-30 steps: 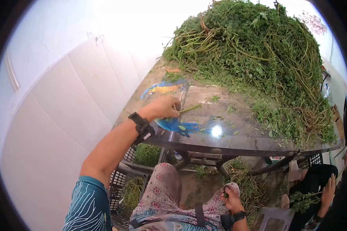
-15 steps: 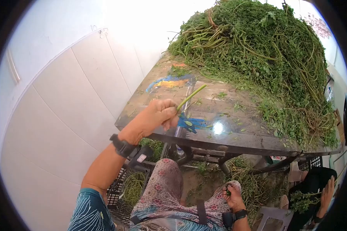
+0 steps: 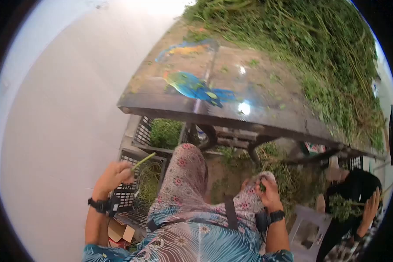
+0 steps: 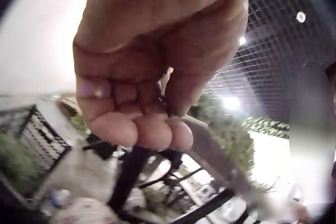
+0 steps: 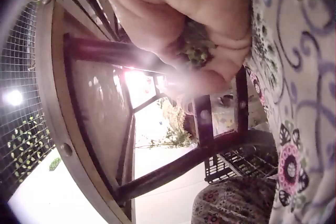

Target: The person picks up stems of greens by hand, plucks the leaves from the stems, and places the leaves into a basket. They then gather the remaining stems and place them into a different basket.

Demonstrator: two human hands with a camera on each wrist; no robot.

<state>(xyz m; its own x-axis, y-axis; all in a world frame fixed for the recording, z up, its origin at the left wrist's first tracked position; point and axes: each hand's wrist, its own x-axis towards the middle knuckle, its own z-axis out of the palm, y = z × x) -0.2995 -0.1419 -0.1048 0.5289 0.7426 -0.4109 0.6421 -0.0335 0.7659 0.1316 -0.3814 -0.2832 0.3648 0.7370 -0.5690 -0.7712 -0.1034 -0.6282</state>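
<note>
My left hand (image 3: pixel 115 177) pinches a thin green stem (image 3: pixel 144 160) at one end. It is low on the left, overlapping the near black crate (image 3: pixel 156 158), where a tangle of bare stems (image 3: pixel 149 181) lies. In the left wrist view the left hand's fingers (image 4: pixel 113 128) are curled and the stem is hidden. My right hand (image 3: pixel 270 194) rests at the knee on the flowered trousers. Its curled fingers hold a small bunch of green leaves (image 5: pixel 197 50), seen in the palm in the right wrist view.
A large heap of leafy greens (image 3: pixel 301 39) covers the far side of the dark-edged table (image 3: pixel 161 112). Another crate (image 3: pixel 143 132) holds leaves (image 3: pixel 167 132) under its edge. At right are a grey stool (image 3: pixel 308 220) and another person's hand (image 3: pixel 372 207) with a leafy sprig (image 3: pixel 345 205).
My left hand lifted the stem off the tabletop, then carried it left and down to the near crate. The head view has tilted downward. My right hand still holds the leaves at the knee.
</note>
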